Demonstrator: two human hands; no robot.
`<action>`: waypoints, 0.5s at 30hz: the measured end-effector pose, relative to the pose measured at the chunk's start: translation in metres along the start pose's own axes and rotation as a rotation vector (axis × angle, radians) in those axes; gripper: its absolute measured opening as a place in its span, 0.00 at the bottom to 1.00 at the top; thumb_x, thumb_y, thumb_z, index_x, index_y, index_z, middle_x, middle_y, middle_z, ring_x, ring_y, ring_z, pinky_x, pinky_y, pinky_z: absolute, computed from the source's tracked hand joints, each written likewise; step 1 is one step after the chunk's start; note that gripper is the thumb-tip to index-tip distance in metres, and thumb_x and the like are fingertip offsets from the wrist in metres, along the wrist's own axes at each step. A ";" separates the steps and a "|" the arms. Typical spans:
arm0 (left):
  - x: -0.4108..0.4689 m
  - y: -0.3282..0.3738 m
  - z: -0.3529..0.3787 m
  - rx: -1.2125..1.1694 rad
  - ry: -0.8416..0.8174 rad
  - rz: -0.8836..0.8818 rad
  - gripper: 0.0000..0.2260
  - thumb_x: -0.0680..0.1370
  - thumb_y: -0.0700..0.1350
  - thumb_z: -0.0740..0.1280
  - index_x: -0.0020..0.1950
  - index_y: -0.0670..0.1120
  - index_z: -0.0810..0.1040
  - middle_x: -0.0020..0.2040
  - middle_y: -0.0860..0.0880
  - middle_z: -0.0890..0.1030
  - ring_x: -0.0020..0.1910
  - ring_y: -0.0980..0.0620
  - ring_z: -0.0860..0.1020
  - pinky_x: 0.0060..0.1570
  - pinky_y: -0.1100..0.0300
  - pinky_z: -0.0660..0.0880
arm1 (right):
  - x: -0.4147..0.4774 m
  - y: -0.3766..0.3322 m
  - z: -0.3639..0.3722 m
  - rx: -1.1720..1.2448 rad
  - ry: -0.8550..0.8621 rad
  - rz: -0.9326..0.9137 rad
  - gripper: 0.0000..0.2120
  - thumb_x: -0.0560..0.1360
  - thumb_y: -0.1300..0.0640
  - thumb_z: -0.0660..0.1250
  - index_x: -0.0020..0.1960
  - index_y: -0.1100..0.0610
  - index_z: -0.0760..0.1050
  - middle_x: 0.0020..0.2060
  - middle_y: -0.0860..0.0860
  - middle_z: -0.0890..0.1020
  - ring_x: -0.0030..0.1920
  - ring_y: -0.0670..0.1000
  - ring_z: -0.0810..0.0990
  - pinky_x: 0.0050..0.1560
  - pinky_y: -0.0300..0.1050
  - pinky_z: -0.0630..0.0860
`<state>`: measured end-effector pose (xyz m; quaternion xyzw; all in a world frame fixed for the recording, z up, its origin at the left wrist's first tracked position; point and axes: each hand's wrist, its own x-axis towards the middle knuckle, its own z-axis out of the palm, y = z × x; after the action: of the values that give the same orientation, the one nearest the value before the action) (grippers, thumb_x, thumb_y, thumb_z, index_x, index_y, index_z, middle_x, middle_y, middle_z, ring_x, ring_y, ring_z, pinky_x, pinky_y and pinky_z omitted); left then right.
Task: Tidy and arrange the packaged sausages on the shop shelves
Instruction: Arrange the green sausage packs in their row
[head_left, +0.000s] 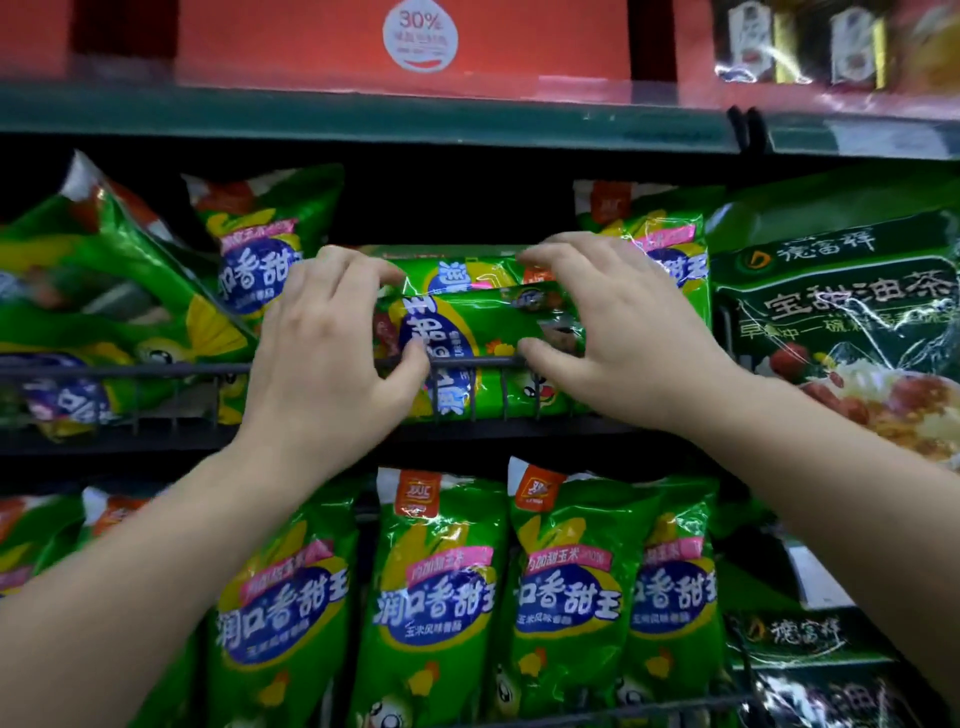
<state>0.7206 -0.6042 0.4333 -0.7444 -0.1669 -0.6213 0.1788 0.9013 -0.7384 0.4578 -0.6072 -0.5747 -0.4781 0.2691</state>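
Observation:
A green sausage pack (483, 325) lies sideways on top of other packs in the middle shelf, behind a wire rail (156, 370). My left hand (332, 353) grips its left end, thumb underneath and fingers over the top. My right hand (618, 327) grips its right end the same way. Another sideways pack (462, 273) lies just behind it. More green packs stand upright to the left (260, 249) and right (670, 249), and a tilted pack (104, 270) leans at the far left.
The lower shelf holds a row of upright green sausage packs (441, 597). Dark green tea-meal bags (841, 312) stand at the right. A teal shelf edge (363, 117) runs overhead with a red box (405, 36) on it.

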 end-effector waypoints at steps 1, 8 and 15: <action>0.004 -0.004 -0.002 0.000 -0.030 -0.002 0.21 0.72 0.53 0.65 0.60 0.42 0.75 0.54 0.46 0.76 0.57 0.44 0.72 0.58 0.48 0.70 | 0.007 -0.001 -0.001 -0.017 -0.025 -0.015 0.31 0.74 0.40 0.63 0.74 0.50 0.66 0.69 0.49 0.72 0.71 0.54 0.66 0.73 0.55 0.61; 0.018 -0.031 -0.008 -0.030 -0.191 0.054 0.29 0.72 0.64 0.58 0.61 0.44 0.77 0.56 0.48 0.79 0.58 0.49 0.74 0.60 0.53 0.69 | 0.045 -0.006 -0.005 0.006 -0.258 -0.087 0.28 0.74 0.39 0.66 0.72 0.43 0.66 0.63 0.47 0.76 0.63 0.51 0.74 0.64 0.51 0.71; 0.055 -0.032 -0.018 -0.193 -0.254 0.029 0.18 0.81 0.56 0.58 0.61 0.47 0.79 0.56 0.52 0.79 0.56 0.55 0.74 0.52 0.62 0.66 | 0.060 -0.008 -0.005 0.016 -0.372 -0.158 0.31 0.72 0.35 0.68 0.72 0.44 0.69 0.63 0.45 0.75 0.62 0.49 0.74 0.61 0.51 0.74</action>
<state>0.6992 -0.5830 0.4925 -0.8330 -0.1167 -0.5328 0.0928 0.8852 -0.7150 0.5113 -0.6360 -0.6640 -0.3728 0.1247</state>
